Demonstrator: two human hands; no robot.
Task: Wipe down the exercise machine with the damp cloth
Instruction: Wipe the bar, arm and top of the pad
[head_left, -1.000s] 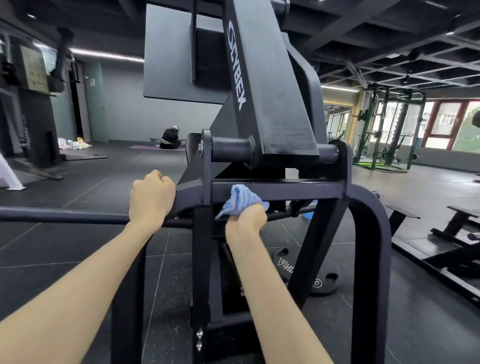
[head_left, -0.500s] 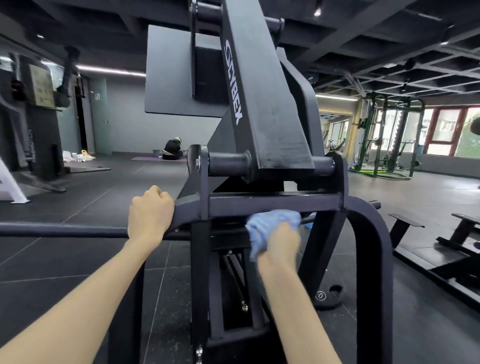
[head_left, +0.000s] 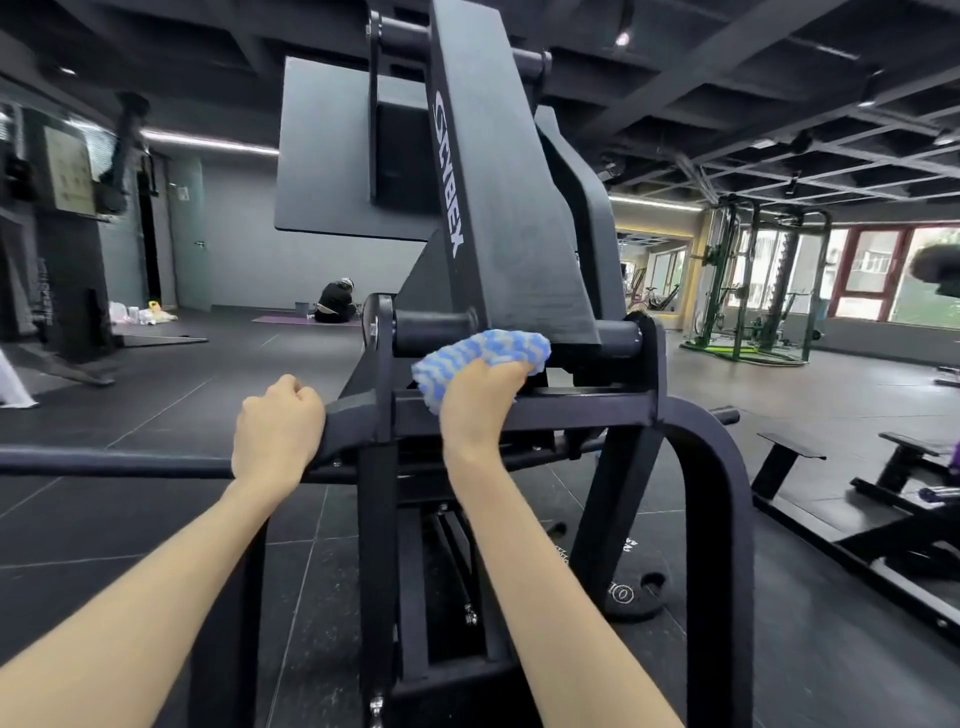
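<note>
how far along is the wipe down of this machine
Done: can't tell, no surface shows wipe marks. In hand: right hand presses the blue cloth by the pivot; left hand grips the frame. Left: likely the upright arm and lower legs.

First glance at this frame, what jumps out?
The blue-and-white cloth stands out, bunched in the right hand against the black exercise machine at center, just under its pivot bar. The left hand grips the frame's left end beside it. The white lettering down the slanted arm and the green rack at far right also catch the eye.
</note>
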